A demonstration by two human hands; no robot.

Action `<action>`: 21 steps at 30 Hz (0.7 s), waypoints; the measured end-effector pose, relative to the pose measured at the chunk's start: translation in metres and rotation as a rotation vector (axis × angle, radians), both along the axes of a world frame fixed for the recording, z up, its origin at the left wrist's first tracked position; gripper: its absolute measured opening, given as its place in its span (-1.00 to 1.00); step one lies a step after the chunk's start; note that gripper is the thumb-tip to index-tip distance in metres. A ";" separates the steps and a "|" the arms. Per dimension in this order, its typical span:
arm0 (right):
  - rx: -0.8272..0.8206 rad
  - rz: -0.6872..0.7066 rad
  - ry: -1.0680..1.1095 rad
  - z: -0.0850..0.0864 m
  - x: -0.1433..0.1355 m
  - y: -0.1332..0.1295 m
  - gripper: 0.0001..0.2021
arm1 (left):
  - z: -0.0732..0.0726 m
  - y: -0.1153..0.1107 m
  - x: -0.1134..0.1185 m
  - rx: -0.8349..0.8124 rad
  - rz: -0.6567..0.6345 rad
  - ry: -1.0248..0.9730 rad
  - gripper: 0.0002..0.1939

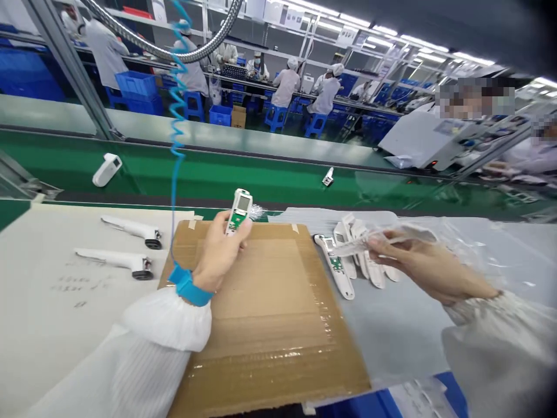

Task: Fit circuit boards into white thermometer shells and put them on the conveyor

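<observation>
Above the far part of a taped cardboard sheet (pixel 270 290), my left hand (pixel 221 247) holds a white device half (pixel 239 212) with a small screen and green circuit board. A blue wrist strap (pixel 190 285) circles my left wrist. Over the grey mat on the right, my right hand (pixel 409 261) pinches a clear plastic bag (pixel 348 248). Beneath and left of the bag lies another white device half (pixel 335 270) with a green board. Several white shell pieces (pixel 372 270) are bunched beside it, partly behind the bag and my fingers.
Two white handheld devices (pixel 130 229) lie on the left sheet. Beyond, a green conveyor (pixel 270 183) carries a white device (pixel 107 170) and a smaller white part (pixel 328 176). A coiled blue cord (pixel 175 116) hangs left of centre. People in white work behind.
</observation>
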State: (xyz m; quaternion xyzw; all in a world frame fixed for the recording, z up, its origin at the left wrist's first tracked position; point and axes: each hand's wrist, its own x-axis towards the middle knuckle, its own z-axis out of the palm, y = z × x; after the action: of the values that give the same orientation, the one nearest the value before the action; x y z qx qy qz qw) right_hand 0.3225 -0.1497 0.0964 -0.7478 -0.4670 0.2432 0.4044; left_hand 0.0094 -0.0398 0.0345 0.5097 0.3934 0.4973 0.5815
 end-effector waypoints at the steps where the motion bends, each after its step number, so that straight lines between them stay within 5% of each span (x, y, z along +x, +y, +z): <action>1: 0.003 0.084 0.108 0.000 -0.021 0.012 -0.54 | -0.001 -0.002 0.002 0.021 -0.027 0.025 -0.53; 5: 0.106 0.342 0.506 -0.024 -0.112 0.066 -0.61 | -0.008 -0.004 0.009 0.097 -0.089 0.070 -0.46; 9: 0.358 0.432 0.739 -0.059 -0.168 0.102 -0.52 | -0.015 0.009 0.003 -0.098 0.006 0.074 -0.62; 12: 0.357 0.516 0.827 -0.074 -0.167 0.111 -0.60 | -0.019 0.022 -0.005 -0.179 0.056 0.083 -0.69; 16: 0.307 0.534 0.850 -0.083 -0.147 0.113 -0.59 | -0.023 0.028 -0.008 0.075 0.191 0.267 -0.60; 21: 0.369 0.441 0.828 -0.088 -0.140 0.112 -0.49 | -0.022 0.017 -0.004 0.323 0.034 0.352 -0.68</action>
State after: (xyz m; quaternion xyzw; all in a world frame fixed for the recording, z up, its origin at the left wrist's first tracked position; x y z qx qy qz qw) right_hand 0.1822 -0.0372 0.0083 -0.3885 -0.4495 0.5124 0.6200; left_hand 0.0051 -0.0231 0.0125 0.6680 0.4127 0.4671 0.4066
